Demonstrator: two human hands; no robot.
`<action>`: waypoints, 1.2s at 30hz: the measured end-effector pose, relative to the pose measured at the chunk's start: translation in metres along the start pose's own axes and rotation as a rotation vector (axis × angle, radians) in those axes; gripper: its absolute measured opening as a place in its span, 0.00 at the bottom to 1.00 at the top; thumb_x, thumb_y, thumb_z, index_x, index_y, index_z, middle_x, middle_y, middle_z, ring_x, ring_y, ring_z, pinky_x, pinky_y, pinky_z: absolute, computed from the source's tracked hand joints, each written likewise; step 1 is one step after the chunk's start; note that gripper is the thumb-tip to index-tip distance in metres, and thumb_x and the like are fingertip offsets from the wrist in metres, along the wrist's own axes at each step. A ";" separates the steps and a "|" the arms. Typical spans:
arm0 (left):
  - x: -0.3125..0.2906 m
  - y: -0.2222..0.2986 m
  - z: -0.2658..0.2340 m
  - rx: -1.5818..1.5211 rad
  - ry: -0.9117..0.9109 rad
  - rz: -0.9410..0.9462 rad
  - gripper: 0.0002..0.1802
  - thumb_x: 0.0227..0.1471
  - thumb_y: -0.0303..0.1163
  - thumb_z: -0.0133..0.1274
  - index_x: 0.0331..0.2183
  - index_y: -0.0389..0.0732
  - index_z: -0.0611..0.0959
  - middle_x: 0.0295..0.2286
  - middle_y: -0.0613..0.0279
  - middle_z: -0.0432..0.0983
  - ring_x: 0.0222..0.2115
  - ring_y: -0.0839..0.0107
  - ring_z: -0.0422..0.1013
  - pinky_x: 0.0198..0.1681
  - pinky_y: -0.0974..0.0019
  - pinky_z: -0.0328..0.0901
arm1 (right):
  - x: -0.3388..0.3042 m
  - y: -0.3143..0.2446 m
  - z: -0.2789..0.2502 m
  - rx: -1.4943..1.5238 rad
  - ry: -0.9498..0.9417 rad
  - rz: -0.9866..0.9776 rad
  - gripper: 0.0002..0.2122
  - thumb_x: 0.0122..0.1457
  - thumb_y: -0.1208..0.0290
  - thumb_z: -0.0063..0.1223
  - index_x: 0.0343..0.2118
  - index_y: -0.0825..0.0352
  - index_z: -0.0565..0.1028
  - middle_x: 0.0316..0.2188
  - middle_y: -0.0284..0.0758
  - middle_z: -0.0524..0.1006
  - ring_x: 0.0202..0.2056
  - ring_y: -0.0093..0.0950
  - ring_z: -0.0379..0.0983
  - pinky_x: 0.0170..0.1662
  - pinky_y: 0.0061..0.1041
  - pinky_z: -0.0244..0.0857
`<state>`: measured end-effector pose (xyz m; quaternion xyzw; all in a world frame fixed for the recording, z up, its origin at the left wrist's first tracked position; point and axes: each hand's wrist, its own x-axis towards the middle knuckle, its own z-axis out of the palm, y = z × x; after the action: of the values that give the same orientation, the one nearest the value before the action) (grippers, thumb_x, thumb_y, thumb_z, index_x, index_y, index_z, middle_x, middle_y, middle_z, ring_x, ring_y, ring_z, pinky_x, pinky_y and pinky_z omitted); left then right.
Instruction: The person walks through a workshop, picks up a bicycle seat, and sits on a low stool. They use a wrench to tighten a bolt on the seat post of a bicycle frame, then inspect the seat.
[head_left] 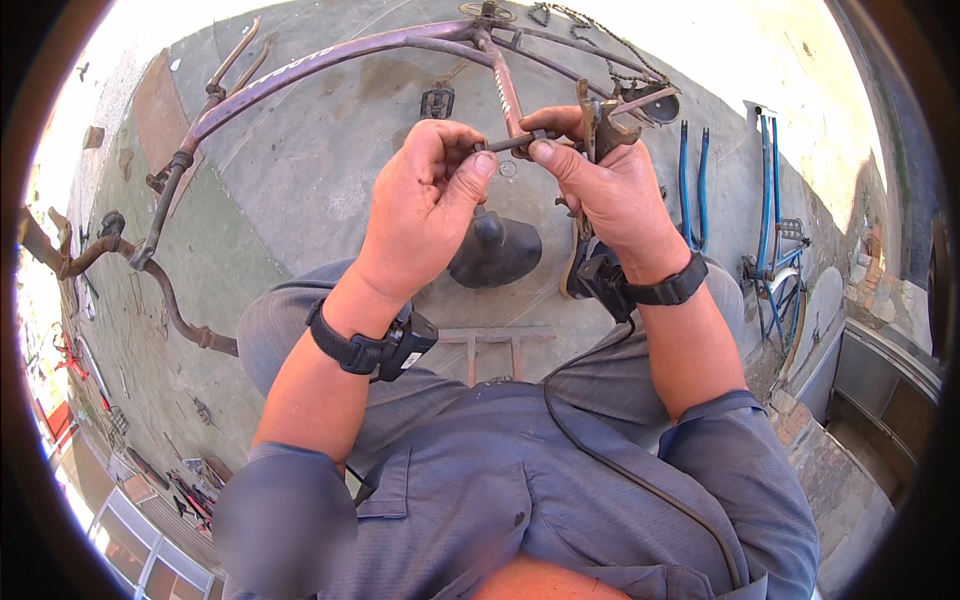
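In front of me, both hands are raised with a short dark metal rod (511, 143) between them, lying roughly level. My left hand (420, 205) pinches its left end between thumb and fingertips. My right hand (615, 195) is closed on its right end with thumb and forefinger. A rusty, forked metal part (606, 128) also sits in the right hand, jutting up past the fingers. Just beyond the hands runs a worn purple bicycle frame (330, 68), its seat tube (505, 85) reaching toward the rod. Below the hands lies a black bicycle saddle (508, 255).
A rusty handlebar (165, 290) is on the left. A black pedal (437, 103) lies on the concrete beyond my hands, a chain (600, 40) farther off. Blue forks (694, 185) and a blue frame (768, 205) are at right. Tools (190, 492) lie at lower left.
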<state>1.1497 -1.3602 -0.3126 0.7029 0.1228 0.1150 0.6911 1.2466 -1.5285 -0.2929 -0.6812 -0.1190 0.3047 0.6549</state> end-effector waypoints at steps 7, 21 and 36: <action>0.001 0.001 -0.003 -0.011 -0.023 -0.057 0.10 0.61 0.29 0.56 0.40 0.35 0.75 0.27 0.66 0.74 0.26 0.81 0.70 0.30 0.75 0.67 | 0.001 0.000 0.001 -0.004 0.010 0.004 0.10 0.60 0.69 0.63 0.44 0.63 0.81 0.28 0.22 0.75 0.24 0.11 0.63 0.24 0.14 0.56; 0.002 -0.004 -0.006 0.049 -0.048 -0.019 0.10 0.63 0.31 0.54 0.43 0.36 0.74 0.32 0.66 0.73 0.28 0.80 0.70 0.33 0.74 0.68 | 0.002 0.001 -0.001 0.021 0.003 0.005 0.10 0.60 0.69 0.62 0.44 0.64 0.81 0.30 0.22 0.76 0.24 0.10 0.63 0.24 0.14 0.55; 0.002 0.000 -0.003 -0.023 -0.024 -0.012 0.08 0.62 0.30 0.54 0.40 0.36 0.76 0.26 0.67 0.73 0.25 0.81 0.69 0.28 0.74 0.66 | 0.002 0.003 -0.001 0.016 0.014 0.003 0.10 0.60 0.70 0.62 0.43 0.63 0.81 0.29 0.21 0.76 0.24 0.10 0.62 0.24 0.14 0.55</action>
<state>1.1504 -1.3562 -0.3130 0.6953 0.1175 0.1039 0.7014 1.2482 -1.5289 -0.2965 -0.6781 -0.1109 0.3020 0.6608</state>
